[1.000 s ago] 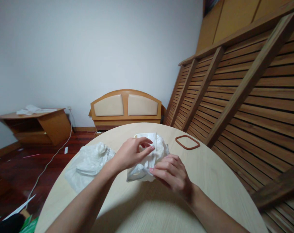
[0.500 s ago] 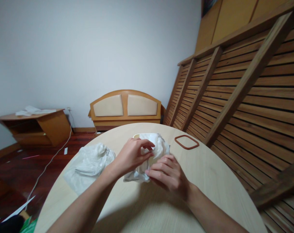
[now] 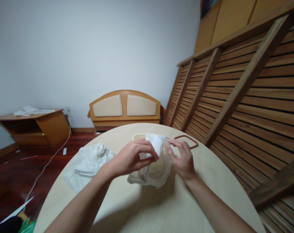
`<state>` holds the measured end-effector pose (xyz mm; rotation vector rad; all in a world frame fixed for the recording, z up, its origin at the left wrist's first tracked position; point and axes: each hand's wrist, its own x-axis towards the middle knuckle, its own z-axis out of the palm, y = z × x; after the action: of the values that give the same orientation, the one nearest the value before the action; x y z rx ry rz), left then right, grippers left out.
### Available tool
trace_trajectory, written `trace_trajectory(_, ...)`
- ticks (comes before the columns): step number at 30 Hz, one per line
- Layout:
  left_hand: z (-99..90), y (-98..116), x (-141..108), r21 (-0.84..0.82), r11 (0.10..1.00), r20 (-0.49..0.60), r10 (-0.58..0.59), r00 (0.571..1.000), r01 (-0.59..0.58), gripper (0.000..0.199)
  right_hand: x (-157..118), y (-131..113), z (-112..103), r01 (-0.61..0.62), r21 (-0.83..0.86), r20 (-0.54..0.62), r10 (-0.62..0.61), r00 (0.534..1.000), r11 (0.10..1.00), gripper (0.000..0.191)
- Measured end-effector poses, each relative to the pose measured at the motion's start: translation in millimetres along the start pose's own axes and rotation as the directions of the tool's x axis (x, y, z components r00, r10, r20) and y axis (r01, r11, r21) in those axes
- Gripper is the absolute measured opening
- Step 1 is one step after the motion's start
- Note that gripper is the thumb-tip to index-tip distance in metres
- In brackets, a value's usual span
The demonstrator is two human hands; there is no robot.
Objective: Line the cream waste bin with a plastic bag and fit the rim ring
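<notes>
Head view: on the pale round counter [image 3: 210, 165], one translucent white bag [image 3: 149, 179] covers the near part of a cream container [image 3: 139, 137], a second bag [image 3: 91, 165] lying crumpled at left. Left hand [image 3: 134, 155] and right hand [image 3: 184, 158] are at the covering, fingers [image 3: 147, 149] curled narrow, grip not discernible. Beyond, the far-left rim [image 3: 138, 134] is left bare; a brown frame [image 3: 191, 139] lies apart.

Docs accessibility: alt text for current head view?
A person's left hand and right hand handle a translucent white plastic bag partly covering a cream container on a round table. Crumpled plastic bag at left; brown squarish ring at right.
</notes>
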<state>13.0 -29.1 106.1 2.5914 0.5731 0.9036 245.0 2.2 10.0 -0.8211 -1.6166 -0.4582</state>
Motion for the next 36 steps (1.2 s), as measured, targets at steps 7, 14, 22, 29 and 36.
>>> trace_trajectory(7, -4.9, 6.4, -0.5, -0.184, 0.982, 0.118, 0.072, 0.99, -0.049, 0.011, -7.7, 12.1, 5.7, -0.084, -0.038, 0.095, 0.087, 0.992, 0.996, 0.022)
trace_trajectory(14, -6.0, 7.0, -3.5, -0.252, 0.967, 0.125, -0.016, 0.992, 0.048, 0.014, -11.3, 17.2, 6.8, -0.098, -0.045, 0.16, 0.104, 0.982, 0.994, 0.021)
trace_trajectory(22, -7.9, -3.7, -2.0, -0.019, 0.985, -0.167, -0.172, 0.971, 0.171, 0.012, -4.4, 15.2, 1.6, -0.037, 0.026, 0.007, 0.036, 0.999, 0.999, 0.019)
trace_trajectory(29, -6.3, -10.9, -3.9, 0.141, 0.979, -0.085, -0.136, 0.987, 0.147, 0.025, -2.0, -6.6, -3.0, 0.068, 0.082, 0.029, -0.071, 0.997, 0.994, 0.025)
trace_trajectory(36, -6.7, -22.4, -7.7, 0.308, 0.944, -0.023, -0.117, 0.993, 0.119, 0.025, -0.3, -28.1, -10.0, 0.215, 0.194, 0.052, -0.229, 0.972, 0.957, 0.026)
